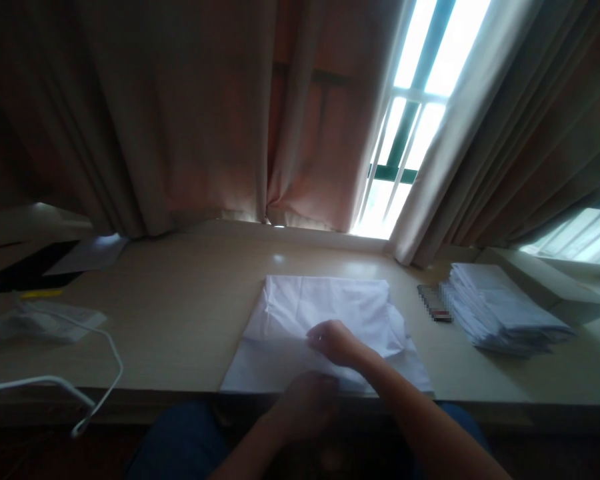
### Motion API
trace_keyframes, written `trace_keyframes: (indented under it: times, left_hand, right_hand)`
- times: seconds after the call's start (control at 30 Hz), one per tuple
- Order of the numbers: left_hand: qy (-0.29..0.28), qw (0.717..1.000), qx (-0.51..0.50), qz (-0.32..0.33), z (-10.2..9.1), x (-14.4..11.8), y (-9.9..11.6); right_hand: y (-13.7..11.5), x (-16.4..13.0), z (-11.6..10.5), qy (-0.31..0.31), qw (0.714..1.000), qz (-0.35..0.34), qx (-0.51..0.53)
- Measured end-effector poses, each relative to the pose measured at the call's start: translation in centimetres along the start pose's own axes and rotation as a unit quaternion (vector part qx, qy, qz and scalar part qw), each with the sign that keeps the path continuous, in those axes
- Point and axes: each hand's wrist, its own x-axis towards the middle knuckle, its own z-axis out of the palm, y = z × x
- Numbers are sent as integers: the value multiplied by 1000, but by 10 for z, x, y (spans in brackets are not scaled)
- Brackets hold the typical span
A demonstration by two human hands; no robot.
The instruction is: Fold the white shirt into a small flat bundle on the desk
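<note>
A white cloth (330, 297) lies partly folded on the desk in front of me, with creases across its upper layer. My right hand (333, 341) is over the middle of it, fingers curled together in a pinch at the fabric. Lower down, at the cloth's near edge by the desk's front, is my left hand (310, 403). It is dark and smeared by motion, so its fingers cannot be made out.
On the right stands a stack of folded white cloths (505, 307), beside a small blurred-out object (435, 303). A pale box (545, 280) sits behind the stack. Leftward are a clear plastic packet (55, 320), a white cable (115, 353) and paper (87, 253). Curtains (205, 133) hang behind.
</note>
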Motion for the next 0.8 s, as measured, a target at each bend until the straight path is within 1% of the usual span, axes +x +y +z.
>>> trace_keyframes:
  times: [0.07,0.13,0.23,0.3,0.37,0.47,0.53,0.57,0.63,0.67,0.73,0.8]
  left_hand:
    - [2,1000,5,-5,1,-3,0]
    - [11,1000,8,2,0,-5,-2]
    - [16,999,3,32,1,-4,-1]
    - [10,999,-6,47,5,2,3]
    - [6,999,-16,52,11,11,8]
    - [33,998,-32,43,21,28,11]
    - [64,996,-42,38,26,38,9]
    - [77,995,-46,38,27,42,7]
    - [90,994,-46,42,28,50,3]
    - [92,994,-42,46,27,53,1]
    - [95,993,-25,57,24,57,0]
    - [102,992,6,77,21,60,1]
  right_hand:
    - [10,-15,-4,38,999,-4,10]
    - [31,-36,-10,94,995,18,4]
    - [73,-78,-19,185,978,98,-16]
    - [98,-109,-18,227,959,165,-30]
    - [114,-138,-11,241,947,204,-50]
    - [119,-164,7,247,943,201,-100]
    - [118,-166,17,250,937,203,-134]
    - [116,-163,20,252,932,217,-144]
    - [115,-151,22,246,920,266,-151]
    - [115,-144,20,235,915,293,-147]
    - [116,-127,15,197,915,330,-125]
    - [116,-113,9,164,922,340,-91]
